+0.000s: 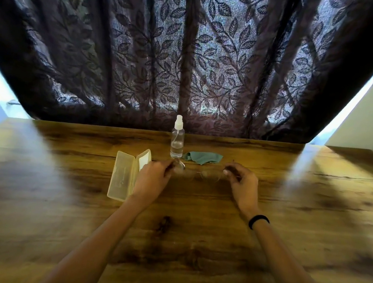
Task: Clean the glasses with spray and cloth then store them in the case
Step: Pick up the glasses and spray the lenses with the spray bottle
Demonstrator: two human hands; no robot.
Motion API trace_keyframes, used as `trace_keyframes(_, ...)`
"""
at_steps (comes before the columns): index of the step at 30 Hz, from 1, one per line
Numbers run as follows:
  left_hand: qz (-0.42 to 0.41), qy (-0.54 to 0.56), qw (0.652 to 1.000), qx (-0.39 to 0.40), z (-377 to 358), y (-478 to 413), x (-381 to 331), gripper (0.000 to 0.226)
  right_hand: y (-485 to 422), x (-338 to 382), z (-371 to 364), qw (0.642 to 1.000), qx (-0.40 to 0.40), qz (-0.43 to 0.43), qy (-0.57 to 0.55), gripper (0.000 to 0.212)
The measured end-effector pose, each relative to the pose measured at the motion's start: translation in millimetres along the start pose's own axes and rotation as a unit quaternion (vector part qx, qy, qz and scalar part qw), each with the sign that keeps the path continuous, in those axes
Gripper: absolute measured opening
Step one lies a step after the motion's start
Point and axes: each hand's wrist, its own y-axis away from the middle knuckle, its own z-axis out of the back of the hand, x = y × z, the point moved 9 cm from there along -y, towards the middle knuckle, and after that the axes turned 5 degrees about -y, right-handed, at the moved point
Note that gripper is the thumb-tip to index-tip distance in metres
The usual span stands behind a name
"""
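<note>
So, biggest first: a dark leaf-patterned curtain (191, 48) is hung behind a wooden table (193, 235). An open glasses case (122, 176) is laid at the left, long axis pointed away from the person, and its inner edge is overlapped by the left hand (153, 175). A clear spray bottle (177, 142) is stood upright just beyond the left fingertips, so it's probably best reached with that hand. A teal cloth (202, 157) is crumpled just right of the bottle.

The wire-rim glasses (200, 174) are held between both hands, long axis running left to right. Each end is pinched by curled fingers, one by the left hand and the other by the right hand (242, 182). It's pretty blurred though, so lifted or resting can't be told. Counted: one case, one bottle, one cloth, one pair of glasses.
</note>
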Motion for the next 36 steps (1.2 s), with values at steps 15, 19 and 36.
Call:
trace_keyframes(15,0.108,0.294,0.931,-0.186,56,15,50,0.018,-21,45,-30,0.995,0.045,0.034,-0.087,0.016)
trace_keyframes(19,0.118,0.283,0.920,-0.245,75,21,62,0.022,-32,56,-48,0.994,0.062,0.044,-0.077,0.013)
trace_keyframes(36,0.167,0.241,0.915,-0.277,90,37,110,0.014,-73,67,-143,0.978,0.206,-0.032,-0.022,0.038)
